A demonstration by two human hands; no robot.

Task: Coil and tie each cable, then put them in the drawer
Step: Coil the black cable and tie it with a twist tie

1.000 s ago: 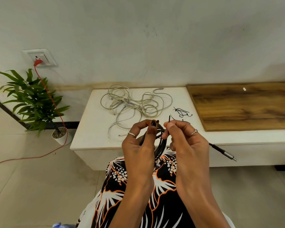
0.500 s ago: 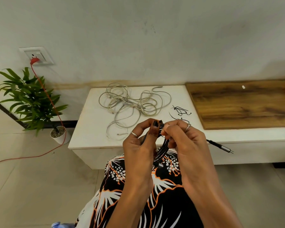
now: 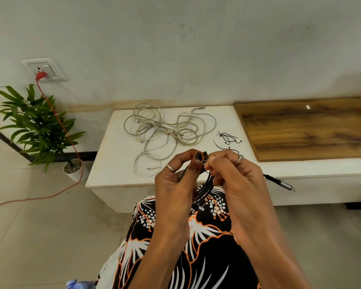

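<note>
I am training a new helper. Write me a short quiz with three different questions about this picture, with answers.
1. True or false: the grey cables on the white bench are already coiled and tied.
2. What do the left hand and right hand hold together?
A. a plant
B. a black cable
C. a bottle
3. Fill in: spare black ties lie between the grey cables and the ____ board.

Key: 1 false; 2 B, the black cable; 3 wooden.
</note>
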